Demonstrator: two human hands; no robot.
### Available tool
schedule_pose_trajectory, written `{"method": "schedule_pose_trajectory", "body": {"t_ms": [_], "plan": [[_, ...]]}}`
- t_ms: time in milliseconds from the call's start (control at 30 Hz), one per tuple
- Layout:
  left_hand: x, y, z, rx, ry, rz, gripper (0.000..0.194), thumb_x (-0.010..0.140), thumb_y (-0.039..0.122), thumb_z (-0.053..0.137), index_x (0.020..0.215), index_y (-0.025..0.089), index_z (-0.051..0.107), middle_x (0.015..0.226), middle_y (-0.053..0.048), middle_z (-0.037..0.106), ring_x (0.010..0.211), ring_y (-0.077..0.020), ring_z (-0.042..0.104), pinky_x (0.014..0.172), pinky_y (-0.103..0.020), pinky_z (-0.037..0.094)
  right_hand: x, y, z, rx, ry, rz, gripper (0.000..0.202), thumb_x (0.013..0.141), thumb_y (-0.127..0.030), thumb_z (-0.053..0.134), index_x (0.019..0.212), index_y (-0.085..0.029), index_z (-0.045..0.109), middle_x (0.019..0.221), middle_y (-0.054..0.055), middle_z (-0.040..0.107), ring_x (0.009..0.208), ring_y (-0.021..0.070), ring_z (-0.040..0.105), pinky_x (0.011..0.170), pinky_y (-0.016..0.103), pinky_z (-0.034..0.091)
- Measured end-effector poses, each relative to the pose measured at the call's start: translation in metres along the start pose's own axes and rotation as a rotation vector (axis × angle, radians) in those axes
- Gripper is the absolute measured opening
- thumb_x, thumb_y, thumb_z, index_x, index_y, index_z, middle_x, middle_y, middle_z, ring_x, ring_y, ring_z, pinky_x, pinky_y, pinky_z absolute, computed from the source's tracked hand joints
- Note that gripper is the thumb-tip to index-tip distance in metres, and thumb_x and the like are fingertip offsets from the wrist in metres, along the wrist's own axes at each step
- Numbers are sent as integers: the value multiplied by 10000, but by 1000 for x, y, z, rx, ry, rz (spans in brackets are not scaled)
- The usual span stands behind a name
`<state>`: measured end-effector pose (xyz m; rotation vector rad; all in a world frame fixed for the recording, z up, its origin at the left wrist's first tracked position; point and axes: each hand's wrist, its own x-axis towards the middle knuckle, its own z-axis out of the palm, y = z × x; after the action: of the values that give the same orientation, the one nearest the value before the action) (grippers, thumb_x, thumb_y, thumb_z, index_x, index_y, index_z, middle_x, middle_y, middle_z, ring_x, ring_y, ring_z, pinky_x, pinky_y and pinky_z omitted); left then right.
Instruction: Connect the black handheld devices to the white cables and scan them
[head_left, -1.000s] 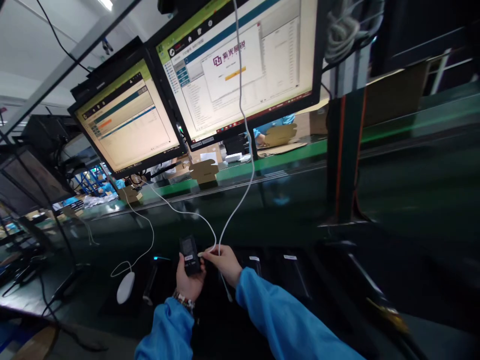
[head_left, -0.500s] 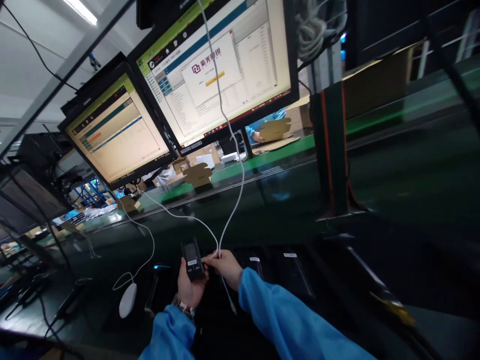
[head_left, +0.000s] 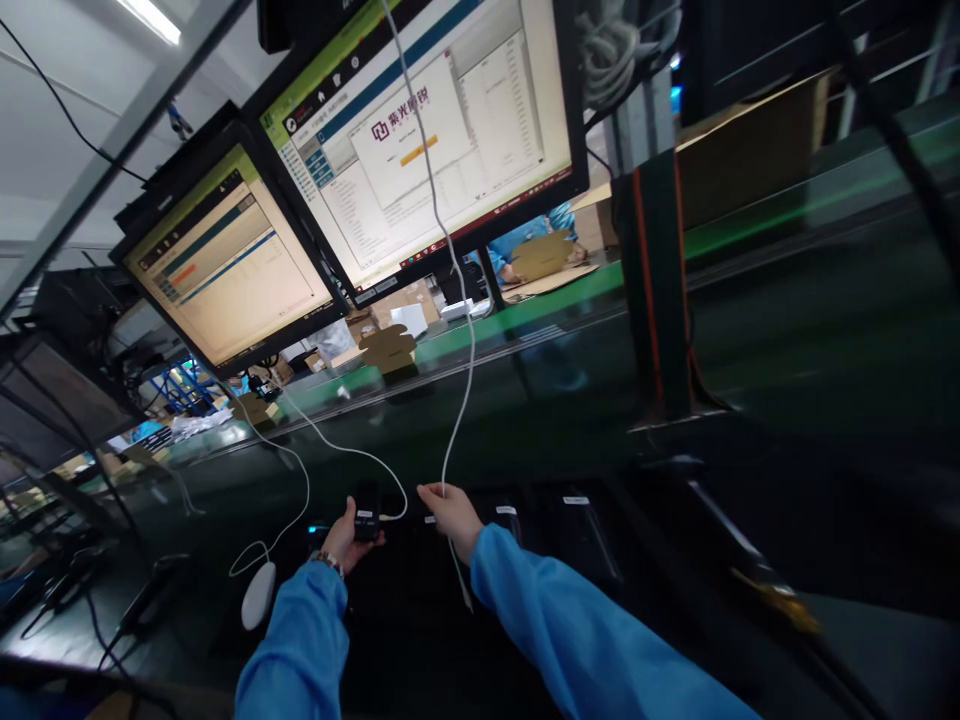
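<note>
Over at the left edge of the dark bench (head_left: 750, 330) a white mouse (head_left: 258, 594) lies idle, its cord looping back toward the monitors. Just beside it, toward the middle, the left hand (head_left: 346, 537) cups a small black device (head_left: 365, 511), fingers curled under and thumb over the top, so the grip is pinching the device low above the bench near its front edge. A white label sits on the device's near end, but its print is too small to read. A white cable (head_left: 358, 455) already runs into the device's right side, which would explain why the hand keeps it level and turned that way.

Next along, the right hand (head_left: 448, 510) has thumb and forefinger pressed together on a second white cable (head_left: 454, 300) that hangs down from above the screens; its loose end dangles below the hand, well apart from the device. Black trays with small white tags lie beneath both hands, the tags unreadable.

Above, the left monitor (head_left: 225, 260) shows a form with an orange bar. The right monitor (head_left: 427, 130) shows a dialog with a purple logo and Chinese characters, which look like 紫光展锐, over an orange button.
</note>
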<state>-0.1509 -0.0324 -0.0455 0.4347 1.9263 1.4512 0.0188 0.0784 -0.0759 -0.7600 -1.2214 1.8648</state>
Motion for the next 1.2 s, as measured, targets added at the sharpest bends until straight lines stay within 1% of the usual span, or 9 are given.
{"method": "schedule_pose_trajectory", "body": {"t_ms": [167,300,467,633,800,967,1067,1133,1200], "plan": [[-3,2,4,245,175,311,149,784,254,675,882,146,648,859,-108,628,998,-282,580,796,-333,494,1,0,3,-9,-37,-50,404,643,-547,636,741,-157,597,543,-36,423,474,99,348,457,245,257],[-34,-13,15,375,111,555,196,755,211,678,950,195,680,1047,-99,599,1158,-272,451,1060,-346,277,1,-10,6,9,-111,-133,585,642,-746,497,746,-172,547,558,-31,437,479,105,363,460,245,274],[-69,-53,23,514,-106,658,116,777,305,660,813,196,679,898,-86,581,868,-245,501,871,-323,344,-18,-27,3,-67,-205,-280,692,651,-845,413,661,-171,568,605,25,531,576,144,465,577,284,373],[-80,-73,22,678,-86,669,187,825,372,596,935,226,635,1056,-60,512,736,-186,475,685,-287,295,-53,-36,-6,-228,-192,-347,649,764,-787,377,717,-183,610,598,23,560,584,155,493,564,282,362],[-85,-80,19,793,-107,682,306,847,438,547,1060,220,582,1103,-79,507,799,-216,515,718,-308,313,-90,-37,-18,-158,-287,-212,671,742,-809,365,887,-181,552,601,11,577,450,140,486,448,258,351],[-87,-87,10,766,-110,671,384,825,473,552,1111,218,562,1168,-101,504,933,-275,532,812,-356,362,-108,-55,-75,-290,-175,-298,423,741,-596,608,753,-175,566,560,-19,493,509,115,437,489,233,331],[-94,-82,13,741,-47,707,432,794,481,575,1118,195,581,1122,-125,518,970,-320,510,876,-420,369,-105,-80,-136,-699,35,-232,281,890,-422,473,800,-183,590,582,0,525,544,137,486,522,240,356],[-104,-72,29,644,14,793,422,750,457,635,1076,190,621,1072,-134,533,1032,-350,469,963,-462,324,-99,-97,-175,-1070,247,-121,254,934,-308,403,900,-179,619,685,47,601,644,174,566,607,264,401],[-117,-62,58,485,-65,848,345,738,402,668,1020,202,657,1043,-129,553,1059,-339,456,1013,-444,297,-90,-109,-208,-1281,442,-21,249,928,-277,433,985,-137,630,840,140,638,790,249,609,699,327,421]]}}
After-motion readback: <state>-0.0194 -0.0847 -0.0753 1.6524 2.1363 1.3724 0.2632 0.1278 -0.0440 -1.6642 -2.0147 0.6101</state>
